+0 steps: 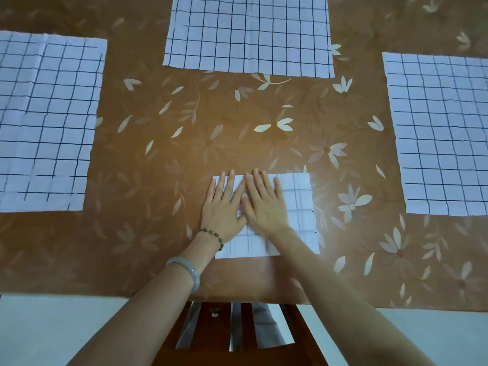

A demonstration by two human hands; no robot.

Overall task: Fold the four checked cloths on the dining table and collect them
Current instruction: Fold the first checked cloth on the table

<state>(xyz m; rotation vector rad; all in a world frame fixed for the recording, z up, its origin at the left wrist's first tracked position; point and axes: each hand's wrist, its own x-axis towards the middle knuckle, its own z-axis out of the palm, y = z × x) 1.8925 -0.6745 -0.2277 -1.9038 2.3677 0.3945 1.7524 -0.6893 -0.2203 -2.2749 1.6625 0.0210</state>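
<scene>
1. Folded checked cloth (298,207): a small white rectangle with thin dark grid lines. It lies near the front edge of the dining table (163,260), straight ahead of the person. It sits in layers, and the lower layer juts out along the near side.
2. Left hand (224,204): laid flat on the left part of the folded cloth, palm down. The fingers are straight and slightly spread and nothing is gripped.
3. Right hand (264,202): flat beside the left hand and also pressing on the cloth. Its fingers are straight and hold nothing. The two hands touch at the thumb side.
4. Left cloth (47,122): spread open and flat on the left of the table, faintly creased, with the same white and dark check.
5. Far cloth (248,33): spread flat at the far centre, its top cut off by the view.
6. Right cloth (438,133): spread flat on the right. All three open cloths lie well apart from the folded one.
7. Table cover (184,122): brown with a slight sheen, printed with pale leaves and flowers. It covers the whole tabletop.
8. Left forearm: a beaded bracelet (212,235) at the wrist and a pale smooth bangle (188,273) further up.
9. Wooden chair (248,336): dark slatted back, just below the table's near edge.
10. Floor (52,326): pale and plain on both sides of the chair.
</scene>
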